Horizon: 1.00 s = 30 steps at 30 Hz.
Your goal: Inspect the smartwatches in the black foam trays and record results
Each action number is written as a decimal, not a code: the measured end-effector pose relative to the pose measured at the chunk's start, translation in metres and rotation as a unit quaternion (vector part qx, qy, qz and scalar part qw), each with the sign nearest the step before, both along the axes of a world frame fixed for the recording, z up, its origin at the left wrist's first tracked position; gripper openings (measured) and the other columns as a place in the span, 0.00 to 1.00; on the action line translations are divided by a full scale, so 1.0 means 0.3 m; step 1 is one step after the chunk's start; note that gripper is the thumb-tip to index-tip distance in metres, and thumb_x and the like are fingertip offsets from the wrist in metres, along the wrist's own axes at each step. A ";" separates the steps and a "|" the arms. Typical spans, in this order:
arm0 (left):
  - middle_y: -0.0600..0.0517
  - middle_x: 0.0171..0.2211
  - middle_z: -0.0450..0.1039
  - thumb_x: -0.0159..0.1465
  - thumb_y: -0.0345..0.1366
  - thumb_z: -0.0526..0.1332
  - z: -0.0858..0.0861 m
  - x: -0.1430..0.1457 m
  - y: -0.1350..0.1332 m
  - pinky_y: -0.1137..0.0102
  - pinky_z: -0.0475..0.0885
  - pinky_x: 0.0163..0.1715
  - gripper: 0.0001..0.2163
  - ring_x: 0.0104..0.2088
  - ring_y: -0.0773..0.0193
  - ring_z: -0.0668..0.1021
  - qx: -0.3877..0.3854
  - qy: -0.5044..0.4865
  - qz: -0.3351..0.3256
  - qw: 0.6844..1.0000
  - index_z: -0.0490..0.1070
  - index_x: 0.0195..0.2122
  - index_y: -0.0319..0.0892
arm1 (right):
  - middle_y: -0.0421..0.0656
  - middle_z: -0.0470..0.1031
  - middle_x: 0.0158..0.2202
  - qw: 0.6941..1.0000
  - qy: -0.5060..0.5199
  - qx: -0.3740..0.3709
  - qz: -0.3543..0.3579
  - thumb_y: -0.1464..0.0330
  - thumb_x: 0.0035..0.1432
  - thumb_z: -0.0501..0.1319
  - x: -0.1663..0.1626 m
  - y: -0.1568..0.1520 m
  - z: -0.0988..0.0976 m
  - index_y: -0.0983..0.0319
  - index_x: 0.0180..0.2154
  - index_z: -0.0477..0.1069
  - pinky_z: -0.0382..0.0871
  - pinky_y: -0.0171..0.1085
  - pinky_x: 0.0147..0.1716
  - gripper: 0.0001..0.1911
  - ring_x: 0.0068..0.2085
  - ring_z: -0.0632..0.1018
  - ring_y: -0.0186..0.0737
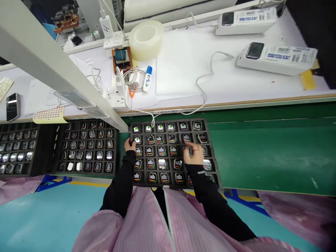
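Note:
A black foam tray lies in front of me, its compartments holding several square smartwatches with lit screens. My left hand is closed round the tray's left edge, its thumb beside a watch in the second row. Over the right part of the tray is my right hand, index finger stretched to a dark-screened watch in the second row, thumb apart from it. It appears to touch that watch without lifting it. The hand and sleeve hide some watches below. Top-row watches, such as one, show green and white screens.
To the left stand another watch tray and a further one. A slanting white post meets the bench at the tray's corner. Along the shelf are a tape roll, a glue stick, a white cable and white boxed devices.

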<state>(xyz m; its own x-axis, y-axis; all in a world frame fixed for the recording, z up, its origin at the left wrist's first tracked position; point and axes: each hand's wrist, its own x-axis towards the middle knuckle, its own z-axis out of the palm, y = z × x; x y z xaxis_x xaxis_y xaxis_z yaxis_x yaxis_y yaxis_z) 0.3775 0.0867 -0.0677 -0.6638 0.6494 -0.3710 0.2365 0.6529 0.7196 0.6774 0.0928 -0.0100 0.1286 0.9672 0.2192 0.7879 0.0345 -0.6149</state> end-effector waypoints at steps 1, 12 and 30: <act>0.44 0.48 0.68 0.55 0.36 0.62 0.005 0.005 0.002 0.68 0.65 0.53 0.20 0.49 0.58 0.72 -0.008 0.006 0.000 1.000 0.68 0.50 0.39 | 0.51 0.71 0.39 1.000 0.003 0.005 0.008 0.64 0.57 0.49 -0.016 -0.001 0.002 0.65 0.40 0.70 0.64 0.45 0.47 0.16 0.43 0.71 0.47; 0.45 0.46 0.70 0.58 0.38 0.58 -0.001 -0.009 0.000 0.66 0.63 0.53 0.17 0.49 0.56 0.71 -0.024 0.016 -0.020 0.999 0.69 0.49 0.40 | 0.51 0.73 0.39 0.999 0.027 0.005 0.041 0.65 0.57 0.49 -0.097 0.031 0.015 0.64 0.39 0.70 0.65 0.45 0.48 0.15 0.43 0.73 0.46; 0.40 0.49 0.62 0.59 0.41 0.57 0.119 0.040 0.034 0.61 0.60 0.53 0.29 0.50 0.49 0.67 0.011 0.183 -0.194 0.964 0.58 0.62 0.44 | 0.54 0.61 0.59 0.942 -0.029 -0.060 0.328 0.71 0.59 0.47 -0.476 0.218 -0.087 0.74 0.66 0.34 0.43 0.58 0.63 0.37 0.65 0.51 0.50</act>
<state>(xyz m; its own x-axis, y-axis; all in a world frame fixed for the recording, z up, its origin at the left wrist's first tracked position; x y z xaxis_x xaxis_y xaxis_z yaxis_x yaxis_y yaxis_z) 0.3896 0.0969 -0.0320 -0.4532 0.8801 -0.1415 0.6998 0.4497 0.5550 0.5348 0.1581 -0.0360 -0.5150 0.8522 0.0922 0.6532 0.4598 -0.6016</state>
